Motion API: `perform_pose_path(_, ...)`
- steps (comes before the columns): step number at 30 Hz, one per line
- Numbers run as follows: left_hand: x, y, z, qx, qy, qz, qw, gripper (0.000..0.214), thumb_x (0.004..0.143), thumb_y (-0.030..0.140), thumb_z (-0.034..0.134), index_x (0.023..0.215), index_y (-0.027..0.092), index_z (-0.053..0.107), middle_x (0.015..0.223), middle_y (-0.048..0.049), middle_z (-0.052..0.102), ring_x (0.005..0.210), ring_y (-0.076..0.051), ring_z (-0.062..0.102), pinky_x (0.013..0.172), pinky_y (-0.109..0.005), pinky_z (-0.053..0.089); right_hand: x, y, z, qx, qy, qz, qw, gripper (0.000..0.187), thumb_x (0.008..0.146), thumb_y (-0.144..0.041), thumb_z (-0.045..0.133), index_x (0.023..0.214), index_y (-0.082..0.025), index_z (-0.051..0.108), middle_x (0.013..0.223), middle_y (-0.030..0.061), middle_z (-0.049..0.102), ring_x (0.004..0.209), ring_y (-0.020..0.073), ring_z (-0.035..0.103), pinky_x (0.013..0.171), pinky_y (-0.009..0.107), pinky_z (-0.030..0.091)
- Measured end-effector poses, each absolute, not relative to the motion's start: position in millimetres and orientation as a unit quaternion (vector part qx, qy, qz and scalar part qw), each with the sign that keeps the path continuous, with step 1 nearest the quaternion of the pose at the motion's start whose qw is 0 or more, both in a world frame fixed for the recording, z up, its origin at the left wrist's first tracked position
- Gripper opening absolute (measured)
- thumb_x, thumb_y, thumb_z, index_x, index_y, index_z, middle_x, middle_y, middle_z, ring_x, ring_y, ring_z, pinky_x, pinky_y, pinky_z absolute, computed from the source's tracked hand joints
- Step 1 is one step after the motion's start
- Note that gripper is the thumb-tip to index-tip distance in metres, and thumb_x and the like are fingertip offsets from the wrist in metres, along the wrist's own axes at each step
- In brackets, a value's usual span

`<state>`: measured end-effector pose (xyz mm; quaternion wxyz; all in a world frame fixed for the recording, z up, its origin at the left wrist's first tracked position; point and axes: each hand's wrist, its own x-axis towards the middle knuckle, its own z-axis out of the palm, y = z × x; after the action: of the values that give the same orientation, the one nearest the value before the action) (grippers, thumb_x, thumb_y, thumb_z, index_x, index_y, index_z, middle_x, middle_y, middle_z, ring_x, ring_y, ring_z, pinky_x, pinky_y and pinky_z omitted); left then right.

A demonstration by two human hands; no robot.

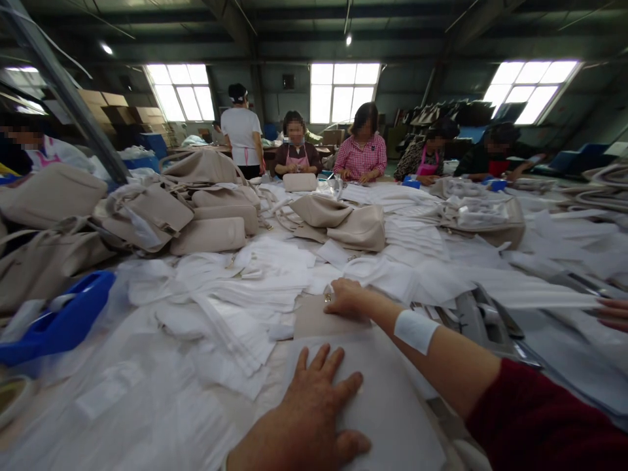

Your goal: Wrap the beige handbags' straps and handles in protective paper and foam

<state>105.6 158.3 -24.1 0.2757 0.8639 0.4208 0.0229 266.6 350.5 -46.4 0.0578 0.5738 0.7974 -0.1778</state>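
Note:
My left hand (309, 409) lies flat with fingers spread on a pale grey-white bag or cloth cover (387, 405) in front of me. My right hand (343, 297) reaches forward across it. Its fingers are curled at the far edge of a beige panel (314, 320), with a ring showing; what they pinch is too small to make out. A white band (416, 330) wraps the right wrist, and a dark red sleeve (540, 425) covers the upper arm.
Heaps of white tissue paper (235, 294) cover the table. Beige handbags (210, 235) are piled at left and centre (343, 222). A blue tray (59, 320) sits at left. Several people work along the far side. Another person's fingertips (613, 314) show at right.

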Motion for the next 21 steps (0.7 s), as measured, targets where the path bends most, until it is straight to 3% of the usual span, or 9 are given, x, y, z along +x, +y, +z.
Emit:
perform_pose_path(4, 105.5, 158.2, -25.5, 0.864, 0.424, 0.023, 0.271, 0.078, 0.077, 0.069, 0.059, 0.147, 0.042, 0.039, 0.16, -0.0144, 0.029, 0.146, -0.044, 0.022, 0.114, -0.07, 0.012, 280.6, 356.0, -10.7, 0.555, 0.8, -0.222, 0.048, 0.054, 0.077, -0.057, 0.062, 0.106, -0.012, 0.072, 0.098, 0.0128, 0.073, 0.086, 0.0251, 0.066, 0.068, 0.029, 0.046)
perform_pose_path(8, 104.9, 158.0, -26.9, 0.866, 0.42, 0.021, 0.271, 0.079, 0.077, 0.071, 0.058, 0.147, 0.042, 0.039, 0.16, -0.0147, 0.028, 0.146, -0.045, 0.022, 0.113, -0.072, 0.011, 290.8, 330.0, 29.1, 0.472, 0.839, -0.267, 0.045, 0.035, 0.08, -0.05, 0.063, 0.092, -0.018, 0.075, 0.078, -0.0003, 0.07, 0.071, 0.0151, 0.06, 0.058, 0.023, 0.039)
perform_pose_path(11, 104.5, 157.8, -27.7, 0.865, 0.422, 0.029, 0.268, 0.079, 0.077, 0.072, 0.058, 0.147, 0.041, 0.039, 0.159, -0.0154, 0.03, 0.146, -0.046, 0.022, 0.112, -0.073, 0.01, 297.4, 299.6, 41.9, 0.361, 0.912, -0.195, 0.014, 0.022, 0.085, -0.034, 0.061, 0.082, -0.017, 0.073, 0.082, 0.0025, 0.069, 0.074, 0.015, 0.058, 0.064, 0.025, 0.037)
perform_pose_path(14, 104.3, 157.5, -28.2, 0.867, 0.422, 0.037, 0.262, 0.08, 0.076, 0.073, 0.057, 0.147, 0.04, 0.04, 0.158, -0.0161, 0.033, 0.145, -0.046, 0.022, 0.113, -0.071, 0.01, 306.8, 279.9, 36.9, 0.264, 0.961, -0.075, -0.027, 0.022, 0.092, -0.023, 0.05, 0.09, -0.017, 0.072, 0.093, 0.0063, 0.07, 0.077, 0.0158, 0.061, 0.066, 0.027, 0.035)
perform_pose_path(17, 104.4, 157.4, -27.7, 0.873, 0.413, 0.035, 0.257, 0.08, 0.076, 0.073, 0.057, 0.147, 0.039, 0.042, 0.158, -0.0164, 0.033, 0.145, -0.047, 0.023, 0.112, -0.072, 0.012, 314.9, 279.4, 23.5, 0.29, 0.954, -0.05, -0.048, 0.024, 0.095, -0.022, 0.048, 0.097, -0.019, 0.071, 0.093, 0.0054, 0.072, 0.077, 0.0164, 0.063, 0.064, 0.027, 0.033)
perform_pose_path(21, 103.6, 158.4, -26.6, 0.88, 0.401, 0.023, 0.254, 0.081, 0.075, 0.07, 0.061, 0.147, 0.038, 0.041, 0.159, -0.0158, 0.032, 0.144, -0.046, 0.025, 0.111, -0.073, 0.015, 315.6, 294.4, 8.4, 0.341, 0.934, -0.078, -0.069, 0.022, 0.094, -0.026, 0.053, 0.092, -0.017, 0.073, 0.089, 0.0064, 0.073, 0.08, 0.0176, 0.063, 0.067, 0.026, 0.035)
